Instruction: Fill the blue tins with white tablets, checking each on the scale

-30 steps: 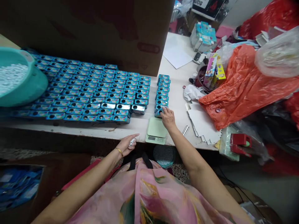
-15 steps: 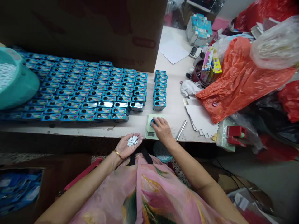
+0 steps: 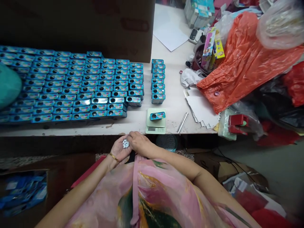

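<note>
We see the left hand (image 3: 118, 149) cupped palm-up, narrow, holding a small pile of white tablets (image 3: 125, 144), with a gold bangle (image 3: 113, 157) on its wrist. The right hand (image 3: 140, 142) is bunched against it, fingertips (image 3: 130, 135) by the pile; we cannot tell if it holds any. At 1 o'clock from the hands, a blue tin (image 3: 157, 116) lies on a digital scale (image 3: 155, 130). Past it, around 12, stands a column of tins (image 3: 158, 80). Rows of blue tins (image 3: 71, 91) fill the table (image 3: 171, 120) at 11 o'clock; an orange plastic bag (image 3: 237, 63) lies at 2 o'clock.
</note>
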The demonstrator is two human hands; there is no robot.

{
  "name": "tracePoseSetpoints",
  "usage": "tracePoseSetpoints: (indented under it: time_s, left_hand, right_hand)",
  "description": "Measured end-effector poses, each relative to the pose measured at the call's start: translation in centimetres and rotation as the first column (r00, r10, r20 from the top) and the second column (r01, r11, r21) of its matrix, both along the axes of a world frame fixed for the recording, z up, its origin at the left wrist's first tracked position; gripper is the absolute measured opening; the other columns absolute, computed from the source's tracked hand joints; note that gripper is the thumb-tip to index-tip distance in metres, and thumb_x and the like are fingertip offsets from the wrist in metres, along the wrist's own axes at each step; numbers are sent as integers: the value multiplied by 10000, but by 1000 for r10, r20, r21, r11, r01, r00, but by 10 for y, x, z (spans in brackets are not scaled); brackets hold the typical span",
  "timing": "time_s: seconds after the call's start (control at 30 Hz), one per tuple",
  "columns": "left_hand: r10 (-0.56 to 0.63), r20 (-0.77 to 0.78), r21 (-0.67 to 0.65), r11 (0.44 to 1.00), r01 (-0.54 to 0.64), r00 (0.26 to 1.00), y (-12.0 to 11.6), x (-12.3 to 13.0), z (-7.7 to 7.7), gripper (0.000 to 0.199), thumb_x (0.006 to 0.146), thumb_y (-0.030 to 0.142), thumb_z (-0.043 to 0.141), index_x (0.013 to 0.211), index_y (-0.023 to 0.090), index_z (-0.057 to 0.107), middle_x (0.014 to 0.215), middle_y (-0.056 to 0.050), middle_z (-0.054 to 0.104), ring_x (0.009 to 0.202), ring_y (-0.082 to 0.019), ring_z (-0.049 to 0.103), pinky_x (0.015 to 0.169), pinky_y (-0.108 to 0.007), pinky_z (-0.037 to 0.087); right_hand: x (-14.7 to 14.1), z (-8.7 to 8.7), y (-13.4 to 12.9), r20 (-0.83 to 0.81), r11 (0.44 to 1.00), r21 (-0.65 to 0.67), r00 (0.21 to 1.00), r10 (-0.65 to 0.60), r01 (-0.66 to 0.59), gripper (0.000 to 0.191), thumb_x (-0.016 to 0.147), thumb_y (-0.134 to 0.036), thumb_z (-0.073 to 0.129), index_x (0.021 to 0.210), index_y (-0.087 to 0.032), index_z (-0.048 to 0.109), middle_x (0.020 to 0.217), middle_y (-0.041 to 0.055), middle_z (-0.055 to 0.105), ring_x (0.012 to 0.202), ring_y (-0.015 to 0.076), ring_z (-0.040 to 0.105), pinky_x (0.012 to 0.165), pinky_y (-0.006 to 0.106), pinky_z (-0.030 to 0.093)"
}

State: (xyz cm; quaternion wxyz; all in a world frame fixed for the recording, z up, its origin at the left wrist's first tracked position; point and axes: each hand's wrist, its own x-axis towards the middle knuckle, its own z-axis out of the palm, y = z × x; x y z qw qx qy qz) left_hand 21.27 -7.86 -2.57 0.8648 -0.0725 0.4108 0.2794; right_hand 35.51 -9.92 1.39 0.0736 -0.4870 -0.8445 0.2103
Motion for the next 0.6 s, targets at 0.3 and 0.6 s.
tracePoseSetpoints:
  time_s: [0.3, 0.6]
  left_hand:
    - [-7, -20, 26, 1000, 8, 1000, 1, 1, 1, 203, 811, 84, 389, 760, 88, 585, 735, -87, 655, 715, -156, 630, 713, -300, 527]
    - [3, -2, 35, 999, -3, 1000, 24, 34, 7, 201, 801, 87, 392, 814, 76, 592, 746, -112, 662, 730, -174, 642, 704, -308, 536]
  right_hand:
    - [7, -7, 7, -40, 997, -65, 999, 36, -39, 195, 804, -156, 511, 997, -150, 491, 922, 41, 507, 816, 156, 489, 657, 244, 418]
    - [39, -16, 19, -372, 960, -114, 886, -278, 254, 152, 810, -138, 469, 900, -168, 588, 854, 26, 542, 817, 114, 510, 737, 208, 404]
